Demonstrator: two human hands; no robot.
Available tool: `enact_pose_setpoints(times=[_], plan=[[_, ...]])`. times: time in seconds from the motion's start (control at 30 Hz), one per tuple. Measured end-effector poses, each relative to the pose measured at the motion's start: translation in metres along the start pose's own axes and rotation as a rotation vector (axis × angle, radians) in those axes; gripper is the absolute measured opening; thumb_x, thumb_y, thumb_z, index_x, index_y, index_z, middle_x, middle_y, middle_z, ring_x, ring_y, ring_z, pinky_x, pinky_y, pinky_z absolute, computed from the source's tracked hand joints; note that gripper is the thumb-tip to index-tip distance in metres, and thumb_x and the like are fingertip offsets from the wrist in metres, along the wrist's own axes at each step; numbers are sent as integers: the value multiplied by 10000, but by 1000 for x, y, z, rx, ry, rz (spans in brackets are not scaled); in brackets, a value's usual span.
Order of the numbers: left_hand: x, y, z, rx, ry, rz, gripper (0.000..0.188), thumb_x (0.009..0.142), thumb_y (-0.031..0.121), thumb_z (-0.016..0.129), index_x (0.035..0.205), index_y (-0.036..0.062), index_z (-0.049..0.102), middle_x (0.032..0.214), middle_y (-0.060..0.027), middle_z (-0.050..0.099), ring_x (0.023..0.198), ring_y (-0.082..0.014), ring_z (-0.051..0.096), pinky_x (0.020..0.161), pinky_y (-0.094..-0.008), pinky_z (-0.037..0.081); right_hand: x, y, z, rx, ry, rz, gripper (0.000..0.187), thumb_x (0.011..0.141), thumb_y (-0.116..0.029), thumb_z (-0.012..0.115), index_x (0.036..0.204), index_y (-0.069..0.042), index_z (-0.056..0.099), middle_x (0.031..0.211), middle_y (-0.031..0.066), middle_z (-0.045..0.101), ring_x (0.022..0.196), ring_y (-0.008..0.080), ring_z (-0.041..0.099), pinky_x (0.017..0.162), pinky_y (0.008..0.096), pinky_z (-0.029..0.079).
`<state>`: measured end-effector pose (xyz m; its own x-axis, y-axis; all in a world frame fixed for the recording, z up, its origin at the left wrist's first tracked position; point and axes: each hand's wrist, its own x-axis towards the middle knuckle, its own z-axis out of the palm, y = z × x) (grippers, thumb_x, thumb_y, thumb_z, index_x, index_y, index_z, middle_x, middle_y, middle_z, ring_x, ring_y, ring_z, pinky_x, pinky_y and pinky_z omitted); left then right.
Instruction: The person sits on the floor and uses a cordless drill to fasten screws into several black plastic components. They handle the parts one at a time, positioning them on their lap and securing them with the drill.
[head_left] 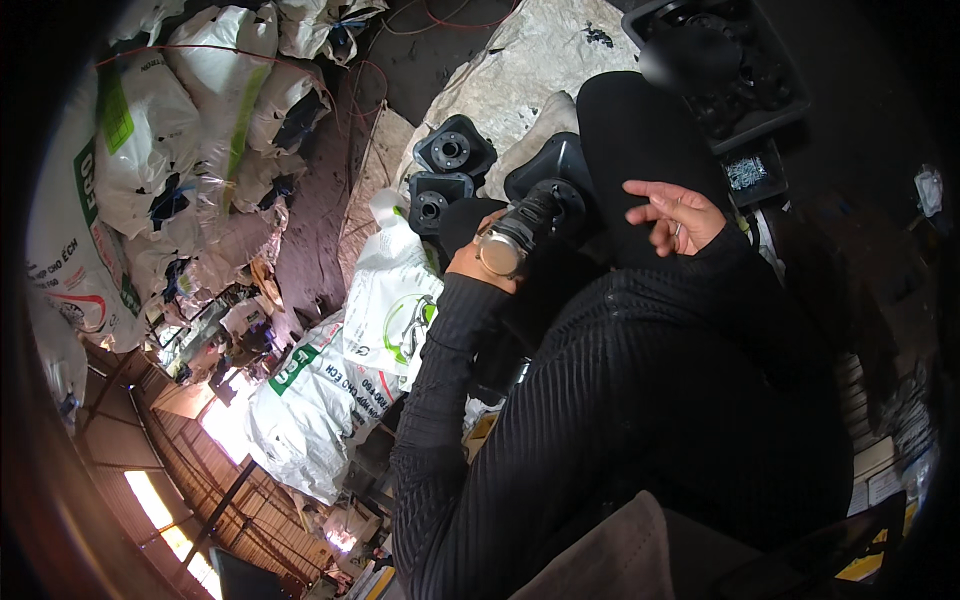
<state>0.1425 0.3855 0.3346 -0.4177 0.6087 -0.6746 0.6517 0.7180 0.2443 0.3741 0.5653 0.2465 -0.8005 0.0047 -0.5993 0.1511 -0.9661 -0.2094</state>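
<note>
My left hand is wrapped round a power drill, dark and stubby with a round tan back end. The front of the drill points at a black plastic part with a flared square base and a round hub, lying by my knee. Whether the tip touches the hub cannot be made out. My right hand hovers over my right leg, fingers apart and partly bent, with a ring on one finger and nothing visible in it. Near it sits a small dark tray of screws.
Two similar black parts lie beyond my left hand on a pale sheet. A large black crate holds more dark parts at the far right. Stuffed white sacks stand at the left, and a red cord runs across the floor.
</note>
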Motion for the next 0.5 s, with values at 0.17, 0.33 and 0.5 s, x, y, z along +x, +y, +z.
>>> enact_pose_setpoints(times=[0.17,0.33,0.5], plan=[[11,-4,2,-7,-154,-151,752,552,130,702,1236,97,391,1097,-100,567,1021,-271,543,894,-325,429,13,3,-11,132,-135,-25,415,938,-198,327,1283,30,354,668,-11,436,419,39,342,380,181,349],[9,-10,10,186,40,29,556,613,289,688,1112,101,531,939,-122,632,870,-288,616,738,-340,499,16,10,-10,165,-214,-86,454,882,-133,325,1312,13,316,688,-7,425,500,62,382,453,209,386],[-2,-15,20,62,138,48,538,615,244,712,1101,79,550,981,-138,626,904,-287,609,769,-337,490,3,17,8,89,-88,-179,486,860,-89,405,1333,-43,305,971,50,544,773,120,540,643,235,447]])
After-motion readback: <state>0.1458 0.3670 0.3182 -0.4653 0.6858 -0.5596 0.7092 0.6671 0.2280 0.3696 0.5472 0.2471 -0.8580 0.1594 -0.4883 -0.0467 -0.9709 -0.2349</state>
